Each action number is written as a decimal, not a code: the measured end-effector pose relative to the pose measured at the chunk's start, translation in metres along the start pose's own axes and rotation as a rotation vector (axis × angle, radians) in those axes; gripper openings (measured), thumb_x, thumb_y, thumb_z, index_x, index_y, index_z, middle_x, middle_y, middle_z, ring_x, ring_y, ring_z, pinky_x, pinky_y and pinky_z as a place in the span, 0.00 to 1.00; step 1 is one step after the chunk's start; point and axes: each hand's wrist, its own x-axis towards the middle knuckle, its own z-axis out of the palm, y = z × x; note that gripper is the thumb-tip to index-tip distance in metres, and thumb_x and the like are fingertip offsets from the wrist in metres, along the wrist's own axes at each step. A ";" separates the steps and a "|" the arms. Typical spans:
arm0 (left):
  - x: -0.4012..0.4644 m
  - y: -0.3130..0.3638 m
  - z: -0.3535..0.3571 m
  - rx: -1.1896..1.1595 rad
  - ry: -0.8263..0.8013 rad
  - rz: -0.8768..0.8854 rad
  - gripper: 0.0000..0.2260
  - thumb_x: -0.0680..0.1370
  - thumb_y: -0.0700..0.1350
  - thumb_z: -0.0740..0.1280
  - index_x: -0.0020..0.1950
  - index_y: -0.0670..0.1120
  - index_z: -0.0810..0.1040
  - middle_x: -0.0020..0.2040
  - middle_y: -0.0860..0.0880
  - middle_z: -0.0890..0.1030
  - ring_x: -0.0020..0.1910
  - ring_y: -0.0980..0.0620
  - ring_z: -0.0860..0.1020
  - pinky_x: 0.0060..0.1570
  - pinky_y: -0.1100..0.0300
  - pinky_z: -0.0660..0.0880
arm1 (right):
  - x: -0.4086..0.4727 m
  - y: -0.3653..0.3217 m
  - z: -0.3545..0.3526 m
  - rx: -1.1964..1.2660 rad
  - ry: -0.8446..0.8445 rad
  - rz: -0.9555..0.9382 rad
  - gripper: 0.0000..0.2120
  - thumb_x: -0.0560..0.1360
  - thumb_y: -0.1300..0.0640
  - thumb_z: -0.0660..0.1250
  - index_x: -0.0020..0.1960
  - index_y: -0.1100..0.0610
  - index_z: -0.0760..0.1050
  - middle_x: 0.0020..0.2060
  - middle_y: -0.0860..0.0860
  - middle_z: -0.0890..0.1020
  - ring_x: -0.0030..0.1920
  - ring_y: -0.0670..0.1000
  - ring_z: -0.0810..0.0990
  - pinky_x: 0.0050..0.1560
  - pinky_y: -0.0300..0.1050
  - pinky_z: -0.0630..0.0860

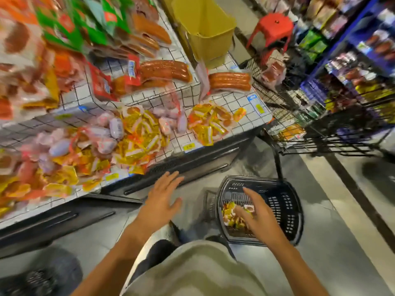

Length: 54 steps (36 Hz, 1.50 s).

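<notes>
A black plastic shopping basket [284, 212] stands on the grey floor at my feet. Several small yellow and red snack packets [232, 214] lie in its left part. My right hand [259, 216] hovers over the basket with its fingers spread, just above those packets, holding nothing. My left hand [162, 199] is open with straight fingers, held in the air near the dark front edge of the display shelf [192, 167]. Piles of the same yellow packets [141, 133] and pink wrapped packets [106, 133] lie on the white wire shelf above.
Vacuum-packed sausages [229, 81] lie on upper shelf tiers. A yellow bin [205, 33] and a red plastic stool [271, 28] stand in the aisle beyond. A black wire rack [333, 133] with goods and blue shelving [363, 50] fill the right side.
</notes>
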 end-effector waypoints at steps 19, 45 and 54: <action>-0.028 -0.156 -0.129 -0.039 0.289 -0.046 0.24 0.80 0.51 0.60 0.75 0.46 0.70 0.77 0.47 0.67 0.78 0.45 0.60 0.77 0.52 0.55 | 0.082 -0.164 0.089 -0.120 -0.068 -0.159 0.30 0.80 0.47 0.68 0.79 0.47 0.62 0.78 0.45 0.65 0.78 0.47 0.62 0.78 0.50 0.62; 0.067 -0.128 -0.150 -0.751 0.794 -0.662 0.17 0.85 0.49 0.59 0.74 0.50 0.70 0.69 0.52 0.74 0.62 0.61 0.74 0.55 0.71 0.70 | 0.280 -0.199 0.080 -0.056 0.034 -0.392 0.10 0.80 0.58 0.68 0.58 0.63 0.82 0.42 0.49 0.78 0.48 0.59 0.79 0.48 0.51 0.74; 0.098 -0.123 -0.162 -1.132 1.011 -0.695 0.08 0.83 0.47 0.64 0.61 0.51 0.77 0.53 0.61 0.78 0.50 0.67 0.76 0.46 0.69 0.72 | 0.287 -0.206 0.079 0.048 0.022 -0.361 0.10 0.81 0.59 0.67 0.56 0.62 0.84 0.64 0.59 0.77 0.69 0.59 0.71 0.66 0.55 0.71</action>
